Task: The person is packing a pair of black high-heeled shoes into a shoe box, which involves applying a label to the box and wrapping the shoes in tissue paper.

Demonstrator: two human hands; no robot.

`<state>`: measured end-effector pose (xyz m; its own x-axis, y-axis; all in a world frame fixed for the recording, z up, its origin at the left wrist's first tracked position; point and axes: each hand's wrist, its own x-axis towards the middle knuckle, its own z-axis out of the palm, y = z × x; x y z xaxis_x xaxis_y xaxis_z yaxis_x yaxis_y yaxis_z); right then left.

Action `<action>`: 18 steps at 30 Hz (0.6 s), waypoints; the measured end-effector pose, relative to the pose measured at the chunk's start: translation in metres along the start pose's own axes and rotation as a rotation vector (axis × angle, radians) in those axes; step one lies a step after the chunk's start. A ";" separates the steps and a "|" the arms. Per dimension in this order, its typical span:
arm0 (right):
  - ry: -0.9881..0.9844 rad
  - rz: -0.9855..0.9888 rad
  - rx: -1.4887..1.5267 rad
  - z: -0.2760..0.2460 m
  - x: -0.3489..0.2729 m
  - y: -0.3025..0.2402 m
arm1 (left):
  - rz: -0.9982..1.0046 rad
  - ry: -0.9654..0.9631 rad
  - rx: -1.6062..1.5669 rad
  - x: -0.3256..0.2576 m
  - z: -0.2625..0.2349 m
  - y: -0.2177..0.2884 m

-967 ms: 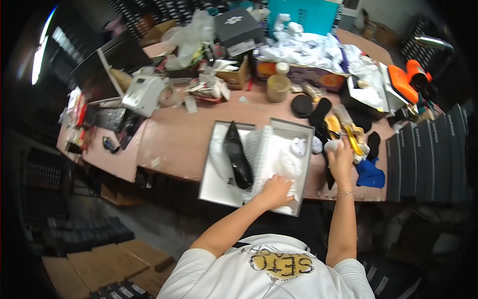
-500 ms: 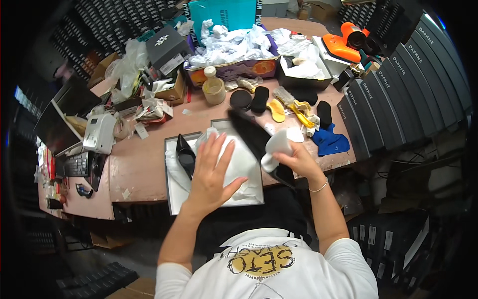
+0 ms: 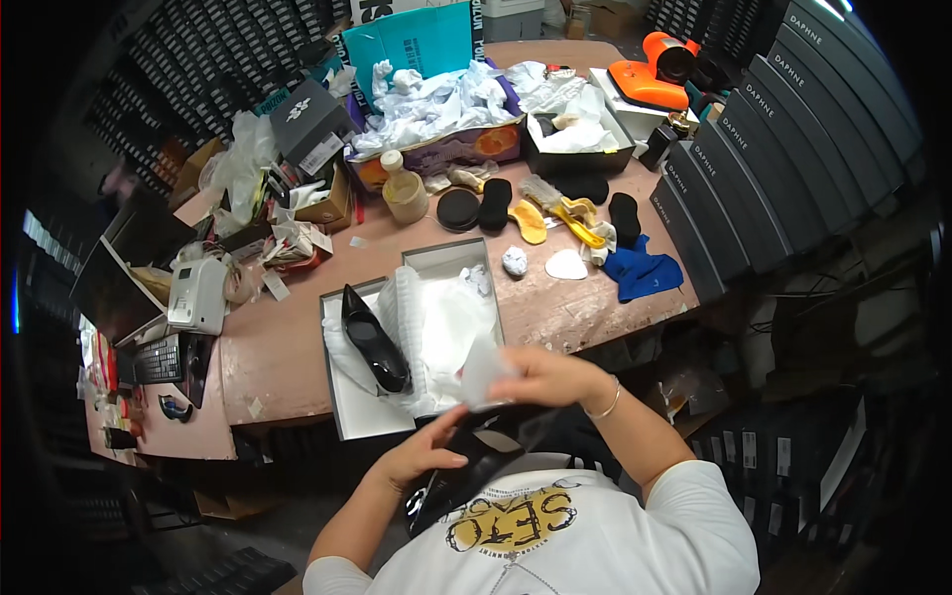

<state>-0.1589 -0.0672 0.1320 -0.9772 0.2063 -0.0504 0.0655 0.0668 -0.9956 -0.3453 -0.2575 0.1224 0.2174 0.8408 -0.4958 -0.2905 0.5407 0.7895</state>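
Past the pinkish worktop (image 3: 273, 347), I log the left hand (image 3: 421, 458) clasping a black patent pump (image 3: 488, 451) before the white shirt (image 3: 635, 526), the right hand (image 3: 551, 379) pinching a thin white sheet (image 3: 482, 371), probably wiping or lining, next needing steady support.

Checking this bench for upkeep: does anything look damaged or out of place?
The pink table looks worn along its near edge, scuffed and patchy right of the open shoe box. A crumpled white ball lies loose on the tabletop, outside the box. Nothing looks spilled.
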 end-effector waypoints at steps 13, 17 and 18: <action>0.747 0.013 -0.397 -0.018 0.036 0.066 | 0.234 0.272 -0.657 0.095 -0.019 0.039; 0.660 -0.021 -0.665 -0.008 0.068 0.071 | 0.223 0.332 -0.605 0.082 -0.030 0.042; 0.661 -0.059 -0.749 -0.008 0.076 0.080 | 0.221 0.396 -0.582 0.087 -0.029 0.038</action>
<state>-0.2262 -0.0385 0.0490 -0.6895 0.6688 0.2781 0.3530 0.6455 -0.6773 -0.3642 -0.1629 0.0991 -0.2240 0.8195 -0.5274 -0.7598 0.1921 0.6212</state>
